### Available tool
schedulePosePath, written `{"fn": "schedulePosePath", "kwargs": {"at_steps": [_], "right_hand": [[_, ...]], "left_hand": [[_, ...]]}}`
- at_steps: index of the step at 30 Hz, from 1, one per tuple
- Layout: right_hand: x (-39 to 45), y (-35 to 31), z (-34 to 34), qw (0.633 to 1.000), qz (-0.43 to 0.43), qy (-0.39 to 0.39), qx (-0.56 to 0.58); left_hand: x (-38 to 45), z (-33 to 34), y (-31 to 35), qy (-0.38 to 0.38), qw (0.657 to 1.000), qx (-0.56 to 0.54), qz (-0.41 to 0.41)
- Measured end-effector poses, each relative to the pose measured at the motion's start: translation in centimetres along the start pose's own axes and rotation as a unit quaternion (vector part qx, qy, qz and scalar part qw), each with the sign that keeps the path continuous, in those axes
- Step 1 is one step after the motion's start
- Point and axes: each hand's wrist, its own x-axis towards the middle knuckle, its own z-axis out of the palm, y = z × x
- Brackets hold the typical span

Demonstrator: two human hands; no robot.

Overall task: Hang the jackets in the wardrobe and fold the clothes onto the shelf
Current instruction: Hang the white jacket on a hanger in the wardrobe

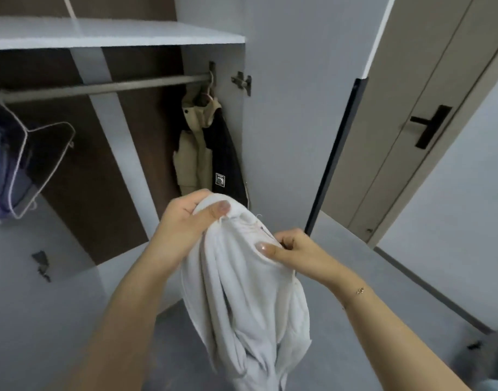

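An empty wire hanger hangs on the rail beside purple clothes. The left hand and right hand each pinch the white jacket before the wardrobe; behind it hangs a beige-and-black jacket, then the door.

Both forearms bare, raised forward. Left hand gripping white garment at top, thumb over fabric. Right hand pinching fabric lower, thin bracelet on wrist.
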Motion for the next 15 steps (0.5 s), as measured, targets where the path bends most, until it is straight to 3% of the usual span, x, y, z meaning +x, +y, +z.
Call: {"fn": "schedulePosePath", "kwargs": {"at_steps": [3, 5, 8, 10, 12, 13, 15], "right_hand": [[5.6, 0.6, -0.3, 0.995, 0.020, -0.081, -0.051], [10.5, 0.2, -1.2, 0.984, -0.027, -0.086, -0.153], [18.7, -1.2, -2.9, 0.946, -0.149, 0.041, -0.285], [23.8, -2.3, -3.5, 0.887, -0.232, 0.146, -0.370], [28.3, -3.1, -3.5, 0.852, -0.263, 0.173, -0.419], [30.3, -3.6, -3.5, 0.860, -0.256, 0.150, -0.415], [33.5, -4.7, -3.9, 0.920, -0.219, 0.022, -0.324]], "left_hand": [[2.2, -4.5, -0.2, 0.037, 0.995, 0.097, 0.015], [3.5, -7.1, -1.1, 0.076, 0.981, 0.180, 0.016], [5.2, -10.1, -2.4, 0.148, 0.951, 0.271, 0.009], [6.3, -11.7, -2.5, 0.213, 0.925, 0.313, 0.022], [7.7, -13.1, -1.9, 0.271, 0.899, 0.339, 0.055], [8.6, -13.6, -1.3, 0.283, 0.888, 0.355, 0.070], [10.4, -14.8, -0.5, 0.296, 0.867, 0.391, 0.085]]}}
